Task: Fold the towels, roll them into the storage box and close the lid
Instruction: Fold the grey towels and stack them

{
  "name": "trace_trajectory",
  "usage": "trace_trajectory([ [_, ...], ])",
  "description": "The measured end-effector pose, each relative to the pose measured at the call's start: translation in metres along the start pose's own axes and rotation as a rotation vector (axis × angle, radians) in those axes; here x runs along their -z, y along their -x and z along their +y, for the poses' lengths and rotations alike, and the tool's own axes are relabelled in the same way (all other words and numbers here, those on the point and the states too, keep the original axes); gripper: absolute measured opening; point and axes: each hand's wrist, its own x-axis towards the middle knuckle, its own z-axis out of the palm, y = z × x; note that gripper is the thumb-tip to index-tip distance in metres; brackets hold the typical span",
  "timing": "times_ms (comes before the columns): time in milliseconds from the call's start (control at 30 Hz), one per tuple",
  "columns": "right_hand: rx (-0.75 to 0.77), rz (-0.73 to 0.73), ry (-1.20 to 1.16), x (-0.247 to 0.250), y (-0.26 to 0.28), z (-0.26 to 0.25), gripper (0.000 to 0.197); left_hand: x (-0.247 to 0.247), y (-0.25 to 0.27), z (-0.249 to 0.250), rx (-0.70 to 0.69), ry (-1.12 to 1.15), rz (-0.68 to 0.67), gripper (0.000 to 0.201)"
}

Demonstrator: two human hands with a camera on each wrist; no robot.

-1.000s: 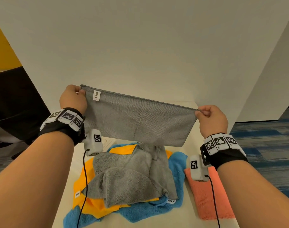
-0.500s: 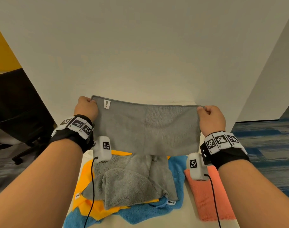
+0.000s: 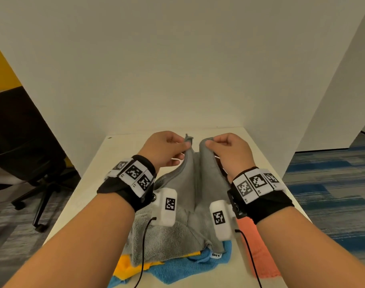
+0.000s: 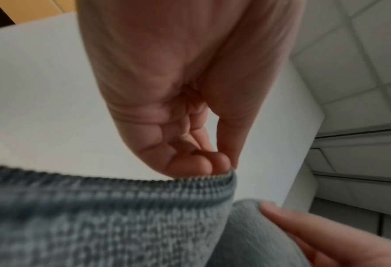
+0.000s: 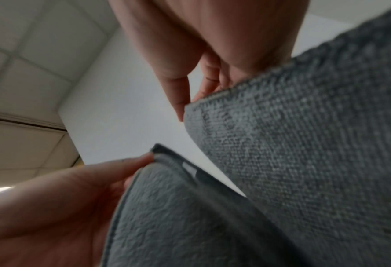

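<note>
A grey towel (image 3: 195,179) hangs folded between my two hands above the table. My left hand (image 3: 167,149) pinches one top corner of it, and my right hand (image 3: 227,149) pinches the other, a small gap apart. The left wrist view shows my left hand (image 4: 221,166) pinching the grey towel's hem (image 4: 144,182). In the right wrist view my right hand (image 5: 189,101) pinches the grey towel's corner (image 5: 281,144). Under the hanging towel lies a pile: another grey towel (image 3: 163,238), a yellow towel (image 3: 125,265) and a blue towel (image 3: 181,269). No storage box is in view.
An orange towel (image 3: 258,252) lies flat on the white table (image 3: 90,183) to the right of the pile. White partition walls (image 3: 177,69) close the back and right. A black office chair (image 3: 23,150) stands on the left, off the table.
My hands have come down and together from wide apart, so the grey towel, stretched flat before, now hangs doubled with its two corners close to each other.
</note>
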Motion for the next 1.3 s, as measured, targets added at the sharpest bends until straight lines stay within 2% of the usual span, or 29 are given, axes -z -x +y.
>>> trace_trajectory([
  [233,0.112,-0.011,-0.033,-0.005,0.013,-0.016,0.012,-0.013,0.010,0.008,-0.071,-0.039,-0.042,0.013],
  [367,0.107,-0.049,-0.062,-0.004,0.017,-0.022,0.005,-0.016,0.014,0.010,-0.090,-0.038,-0.042,0.012],
  [533,0.131,-0.090,-0.068,-0.002,0.018,-0.024,0.016,-0.017,0.019,0.012,-0.118,-0.064,-0.046,0.011],
  [667,0.132,-0.085,-0.060,0.002,0.018,-0.026,0.011,-0.018,0.023,0.016,-0.157,-0.112,-0.077,0.007],
  [800,0.133,-0.129,-0.043,0.011,0.018,-0.027,0.010,-0.020,0.026,0.019,-0.179,-0.161,-0.115,0.032],
  [933,0.182,-0.197,0.018,0.019,0.019,-0.025,0.027,-0.023,0.027,0.019,-0.255,-0.287,-0.101,0.045],
  [1000,0.218,-0.196,0.053,0.023,0.019,-0.024,0.027,-0.023,0.026,0.016,-0.292,-0.332,-0.076,0.040],
  [1100,0.281,-0.225,0.059,0.028,0.020,-0.025,0.030,-0.021,0.025,0.007,-0.362,-0.397,0.045,0.027],
  [1200,0.323,-0.310,0.014,0.032,0.021,-0.027,0.033,-0.018,0.025,0.004,-0.340,-0.484,-0.030,0.046],
  [1300,0.352,-0.338,0.013,0.034,0.021,-0.029,0.033,-0.017,0.026,0.005,-0.329,-0.544,-0.086,0.022],
])
